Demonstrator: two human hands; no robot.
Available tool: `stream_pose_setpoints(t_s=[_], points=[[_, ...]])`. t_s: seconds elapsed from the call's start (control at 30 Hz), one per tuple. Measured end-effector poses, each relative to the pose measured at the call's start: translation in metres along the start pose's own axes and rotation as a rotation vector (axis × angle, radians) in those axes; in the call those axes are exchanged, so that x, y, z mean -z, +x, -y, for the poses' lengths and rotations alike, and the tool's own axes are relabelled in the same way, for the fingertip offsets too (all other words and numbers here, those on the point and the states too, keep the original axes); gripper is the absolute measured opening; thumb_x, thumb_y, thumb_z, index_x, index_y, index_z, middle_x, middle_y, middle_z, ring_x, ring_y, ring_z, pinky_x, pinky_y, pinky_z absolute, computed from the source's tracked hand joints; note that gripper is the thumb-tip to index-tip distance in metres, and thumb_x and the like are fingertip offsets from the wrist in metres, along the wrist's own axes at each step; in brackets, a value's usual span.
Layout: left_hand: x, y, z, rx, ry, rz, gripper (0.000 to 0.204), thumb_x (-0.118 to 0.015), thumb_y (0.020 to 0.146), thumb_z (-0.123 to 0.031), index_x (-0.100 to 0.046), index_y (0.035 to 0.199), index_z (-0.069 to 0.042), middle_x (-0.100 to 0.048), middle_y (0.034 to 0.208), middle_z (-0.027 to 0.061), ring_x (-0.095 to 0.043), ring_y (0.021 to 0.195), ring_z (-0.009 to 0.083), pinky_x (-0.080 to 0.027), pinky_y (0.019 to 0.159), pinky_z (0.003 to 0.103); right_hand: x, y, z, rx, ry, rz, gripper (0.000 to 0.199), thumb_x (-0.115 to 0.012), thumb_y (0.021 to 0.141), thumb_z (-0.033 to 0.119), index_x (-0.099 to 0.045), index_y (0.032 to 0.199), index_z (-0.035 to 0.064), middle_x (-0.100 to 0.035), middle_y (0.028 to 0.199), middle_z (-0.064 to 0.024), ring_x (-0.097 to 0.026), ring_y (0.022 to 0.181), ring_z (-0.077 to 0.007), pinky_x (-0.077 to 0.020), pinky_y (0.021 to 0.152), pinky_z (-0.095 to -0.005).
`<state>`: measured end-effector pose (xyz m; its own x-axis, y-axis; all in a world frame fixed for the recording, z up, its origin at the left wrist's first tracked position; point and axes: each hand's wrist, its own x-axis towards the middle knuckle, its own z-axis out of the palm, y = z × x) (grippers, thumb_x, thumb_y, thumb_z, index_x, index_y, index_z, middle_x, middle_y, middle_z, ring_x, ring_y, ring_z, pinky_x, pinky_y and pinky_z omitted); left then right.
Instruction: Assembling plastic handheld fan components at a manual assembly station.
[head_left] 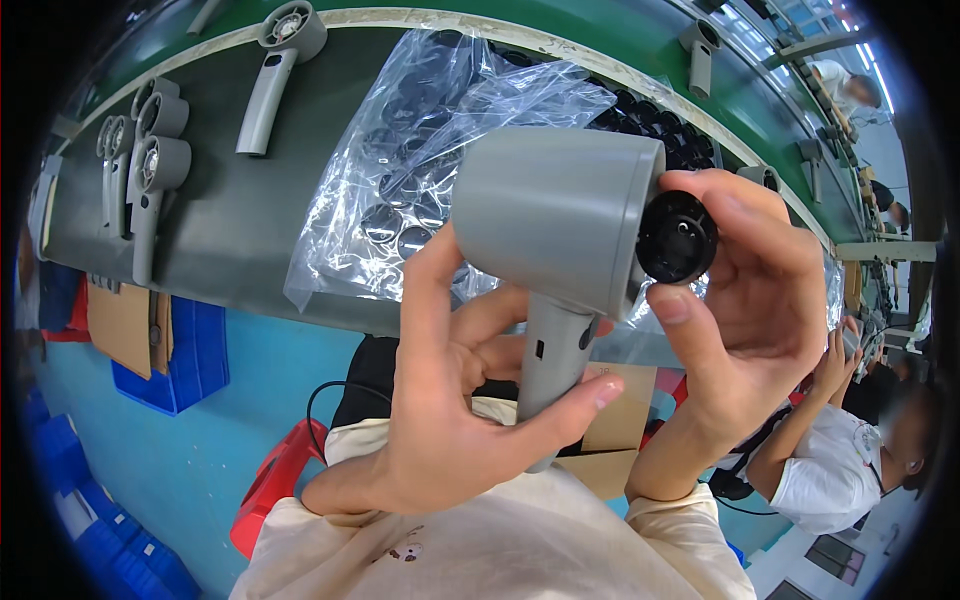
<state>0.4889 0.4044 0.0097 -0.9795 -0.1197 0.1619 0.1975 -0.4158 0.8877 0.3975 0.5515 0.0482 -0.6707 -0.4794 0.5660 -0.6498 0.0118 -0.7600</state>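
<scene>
Grey fan housing held upright, round black part at its open end

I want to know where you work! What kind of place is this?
Probably a factory assembly line: grey fan housings lined up on a long green-edged belt, a bag of black parts, and another worker alongside.

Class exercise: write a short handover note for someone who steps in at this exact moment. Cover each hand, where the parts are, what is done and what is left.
Left hand: gripping the handle of the grey fan housing, held up above the bench.
Right hand: fingers holding the round black part against the housing's open end.
Parts: clear bag of black round parts lies on the dark bench; several grey housings lie at the left.
Done: black part brought to the opening.
Left: whether it is fully seated cannot be told; check it.
</scene>
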Motion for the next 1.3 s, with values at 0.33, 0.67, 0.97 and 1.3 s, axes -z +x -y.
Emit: stream_pose_setpoints(t_s=[0.33,0.67,0.97,1.3], points=[[0.002,0.003,-0.001,0.013,0.019,-0.034,0.095,-0.066,0.075,0.01,0.003,0.139,-0.003,-0.053,0.115,0.0299,-0.062,0.099,0.0304,-0.057,0.078,0.043,-0.001,0.002,-0.005,0.067,-0.082,0.015,0.045,-0.07,0.071,-0.006,-0.051,0.112,-0.0079,-0.053,0.115,-0.0275,-0.056,0.108,-0.0296,-0.0457,0.091,-0.0359],[0.0,0.003,0.0,0.004,0.033,-0.078,0.096,-0.067,0.074,0.008,0.001,0.14,-0.003,-0.055,0.112,0.0292,-0.062,0.098,0.0293,-0.058,0.075,0.04,0.001,0.004,-0.006,0.154,-0.222,0.054,0.046,-0.073,0.07,-0.002,-0.054,0.111,-0.0067,-0.056,0.113,-0.0265,-0.056,0.104,-0.0259,-0.0425,0.087,-0.0277],[0.004,0.002,0.002,0.07,0.021,-0.072,0.093,-0.066,0.073,0.009,-0.004,0.141,-0.002,-0.058,0.108,0.0271,-0.063,0.094,0.0275,-0.058,0.071,0.037,-0.001,0.015,-0.004,0.236,-0.356,0.103,0.043,-0.072,0.057,-0.01,-0.064,0.1,-0.0055,-0.06,0.102,-0.0228,-0.061,0.09,-0.0267,-0.052,0.076,-0.0316],[0.005,0.003,0.003,0.163,-0.009,-0.119,0.089,-0.065,0.074,0.008,-0.008,0.142,0.0,-0.059,0.104,0.028,-0.064,0.089,0.029,-0.059,0.069,0.039,-0.006,0.019,0.004,0.139,-0.467,0.134,0.041,-0.069,0.056,-0.011,-0.067,0.097,-0.0055,-0.061,0.096,-0.0187,-0.061,0.08,-0.0209,-0.0522,0.066,-0.0262]])
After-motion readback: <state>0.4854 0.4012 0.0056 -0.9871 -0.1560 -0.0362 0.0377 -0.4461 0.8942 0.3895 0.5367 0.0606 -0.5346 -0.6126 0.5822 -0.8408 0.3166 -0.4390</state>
